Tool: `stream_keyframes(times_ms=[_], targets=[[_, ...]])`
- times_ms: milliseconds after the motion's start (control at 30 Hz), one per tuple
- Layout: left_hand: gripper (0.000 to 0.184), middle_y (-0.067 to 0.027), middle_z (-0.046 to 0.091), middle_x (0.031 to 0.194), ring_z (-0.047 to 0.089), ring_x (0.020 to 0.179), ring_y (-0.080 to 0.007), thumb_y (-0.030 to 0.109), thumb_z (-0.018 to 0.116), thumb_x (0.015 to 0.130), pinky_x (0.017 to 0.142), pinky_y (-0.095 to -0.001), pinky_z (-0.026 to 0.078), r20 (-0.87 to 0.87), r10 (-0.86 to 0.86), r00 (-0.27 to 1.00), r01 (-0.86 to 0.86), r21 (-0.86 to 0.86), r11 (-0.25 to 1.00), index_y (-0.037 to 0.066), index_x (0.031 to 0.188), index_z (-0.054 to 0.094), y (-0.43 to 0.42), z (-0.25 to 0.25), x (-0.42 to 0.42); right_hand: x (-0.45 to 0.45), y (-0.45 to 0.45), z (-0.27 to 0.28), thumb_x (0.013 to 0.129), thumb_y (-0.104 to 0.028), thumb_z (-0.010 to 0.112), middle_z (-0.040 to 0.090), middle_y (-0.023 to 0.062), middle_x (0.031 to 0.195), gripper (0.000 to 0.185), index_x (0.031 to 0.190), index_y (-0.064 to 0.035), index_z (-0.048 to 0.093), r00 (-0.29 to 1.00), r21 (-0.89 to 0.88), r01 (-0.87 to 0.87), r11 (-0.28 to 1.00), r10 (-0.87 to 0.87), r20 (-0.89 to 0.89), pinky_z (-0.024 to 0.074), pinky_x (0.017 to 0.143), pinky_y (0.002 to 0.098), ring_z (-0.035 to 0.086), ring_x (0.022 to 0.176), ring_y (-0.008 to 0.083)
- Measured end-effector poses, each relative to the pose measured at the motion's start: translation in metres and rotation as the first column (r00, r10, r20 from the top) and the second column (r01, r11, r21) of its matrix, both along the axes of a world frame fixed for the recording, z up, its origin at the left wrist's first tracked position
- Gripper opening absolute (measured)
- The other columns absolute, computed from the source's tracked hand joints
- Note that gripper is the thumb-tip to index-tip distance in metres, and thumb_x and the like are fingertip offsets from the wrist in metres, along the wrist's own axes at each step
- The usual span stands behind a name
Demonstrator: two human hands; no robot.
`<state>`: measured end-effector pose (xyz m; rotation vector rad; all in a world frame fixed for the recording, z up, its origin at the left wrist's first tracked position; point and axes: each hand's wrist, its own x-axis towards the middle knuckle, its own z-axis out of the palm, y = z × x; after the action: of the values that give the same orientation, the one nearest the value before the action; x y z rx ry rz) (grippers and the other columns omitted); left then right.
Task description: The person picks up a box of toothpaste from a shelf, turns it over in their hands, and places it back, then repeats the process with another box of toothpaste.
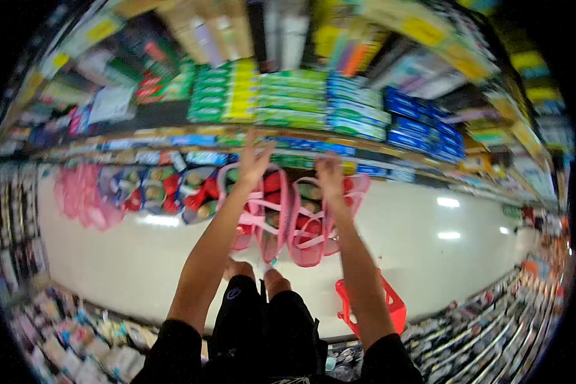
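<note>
Both my arms stretch forward over pink mesh bags (308, 249) filled with red and green items, blurred here. My left hand (255, 161) is at the shelf's front edge, above one pink bag, its fingers spread and nothing visible in them. Slightly blurred, my right hand (329, 174) is over the top of another pink bag; its finger shape is unclear, and whether it touches the bag I cannot tell. Straight ahead on the shelf are stacks of green cartons (292, 99) and blue-and-white cartons (354, 109).
To the left stand blue bags (195, 185) with red and green contents, and more pink bags (86, 195). A red plastic stool or basket (390, 304) is on the pale floor (429, 256) at my right. Loaded shelves (480, 345) border the aisle behind me.
</note>
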<state>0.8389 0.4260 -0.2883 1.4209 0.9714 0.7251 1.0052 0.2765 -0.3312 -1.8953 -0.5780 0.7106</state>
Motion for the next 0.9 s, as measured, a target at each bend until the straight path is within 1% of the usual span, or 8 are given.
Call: stream_keyframes(times_ms=[100, 167, 200, 233, 333, 400, 567, 900], targets=[[0.061, -0.0172, 0.050, 0.122, 0.051, 0.109, -0.0205, 0.013, 0.061, 0.087, 0.085, -0.0294, 0.046, -0.037, -0.091, 0.995, 0.097, 0.233, 0.968, -0.001, 0.137, 0.030, -0.058, -0.006, -0.040, -0.063, -0.100, -0.013, 0.091, -0.024, 0.046, 0.055, 0.0222, 0.110, 0.031, 0.106, 0.0013, 0.055, 0.936, 0.001, -0.056, 0.998, 0.053, 0.348, 0.0386, 0.094, 0.0387, 0.052, 0.105, 0.0331], [0.044, -0.0150, 0.057, 0.109, 0.054, 0.100, -0.0180, 0.016, 0.057, 0.090, 0.082, -0.0323, 0.045, -0.129, -0.379, 0.916, 0.380, -0.018, 0.925, 0.000, 0.128, 0.043, -0.107, -0.017, -0.091, -0.114, -0.193, -0.047, 0.088, -0.030, 0.052, 0.059, 0.0225, 0.099, 0.035, 0.107, -0.0019, 0.054, 0.951, -0.157, -0.139, 0.978, 0.176, 0.253, 0.0451, 0.079, 0.0430, 0.057, 0.087, 0.0367], [0.043, -0.0150, 0.058, 0.104, 0.054, 0.094, -0.0224, 0.020, 0.059, 0.088, 0.084, -0.0369, 0.044, -0.146, -0.251, 0.957, 0.273, 0.165, 0.948, 0.001, 0.125, 0.046, -0.146, -0.032, -0.115, -0.139, -0.238, -0.063, 0.086, -0.033, 0.055, 0.060, 0.0226, 0.094, 0.037, 0.108, -0.0036, 0.053, 0.950, -0.234, -0.187, 0.954, 0.236, 0.203, 0.0483, 0.071, 0.0452, 0.060, 0.078, 0.0385], [0.047, -0.0162, 0.058, 0.104, 0.055, 0.096, -0.0277, 0.025, 0.064, 0.083, 0.085, -0.0387, 0.044, -0.439, -0.388, 0.810, 0.368, -0.134, 0.920, 0.002, 0.122, 0.049, -0.176, -0.073, -0.162, -0.173, -0.274, -0.033, 0.083, -0.036, 0.060, 0.060, 0.0229, 0.093, 0.040, 0.105, -0.0029, 0.053, 0.998, -0.348, -0.065, 0.935, 0.054, -0.043, 0.0476, 0.074, 0.0444, 0.060, 0.083, 0.0391], [0.051, -0.0169, 0.062, 0.102, 0.058, 0.100, -0.0311, 0.025, 0.069, 0.077, 0.085, -0.0384, 0.046, -0.411, -0.708, 0.574, 0.758, -0.060, 0.649, 0.004, 0.120, 0.050, -0.238, -0.131, -0.246, -0.231, -0.380, -0.025, 0.083, -0.034, 0.065, 0.064, 0.0170, 0.090, 0.049, 0.113, 0.0029, 0.054, 0.897, -0.578, -0.147, 0.803, -0.138, -0.420, 0.0493, 0.071, 0.0353, 0.062, 0.084, 0.0222], [0.051, -0.0167, 0.063, 0.099, 0.060, 0.097, -0.0316, 0.026, 0.070, 0.076, 0.082, -0.0384, 0.047, -0.436, -0.770, 0.466, 0.860, 0.018, 0.510, 0.004, 0.119, 0.050, -0.246, -0.047, -0.243, -0.257, -0.431, -0.030, 0.084, -0.043, 0.062, 0.066, 0.0166, 0.091, 0.053, 0.114, 0.0012, 0.054, 0.749, -0.608, 0.175, 0.774, -0.506, -0.428, 0.0513, 0.068, 0.0334, 0.064, 0.082, 0.0231], [0.054, -0.0173, 0.064, 0.100, 0.062, 0.093, -0.0329, 0.027, 0.070, 0.076, 0.078, -0.0382, 0.049, -0.340, -0.923, 0.182, 0.915, -0.286, 0.285, 0.005, 0.120, 0.049, -0.226, 0.009, -0.206, -0.273, -0.439, -0.015, 0.083, -0.046, 0.063, 0.065, 0.0179, 0.095, 0.057, 0.114, 0.0008, 0.055, 0.779, -0.611, 0.121, 0.782, -0.457, -0.429, 0.0523, 0.069, 0.0325, 0.064, 0.084, 0.0221], [0.047, -0.0115, 0.065, 0.100, 0.062, 0.091, -0.0176, 0.019, 0.062, 0.086, 0.075, -0.0285, 0.048, -0.034, -0.973, 0.227, 0.925, -0.306, 0.226, 0.007, 0.128, 0.046, -0.259, 0.162, -0.190, -0.257, -0.303, 0.071, 0.093, -0.023, 0.050, 0.056, 0.0075, 0.116, 0.038, 0.128, -0.0068, 0.046, 0.815, 0.116, 0.201, 0.973, -0.100, -0.571, 0.0465, 0.082, 0.0336, 0.054, 0.102, 0.0183]])
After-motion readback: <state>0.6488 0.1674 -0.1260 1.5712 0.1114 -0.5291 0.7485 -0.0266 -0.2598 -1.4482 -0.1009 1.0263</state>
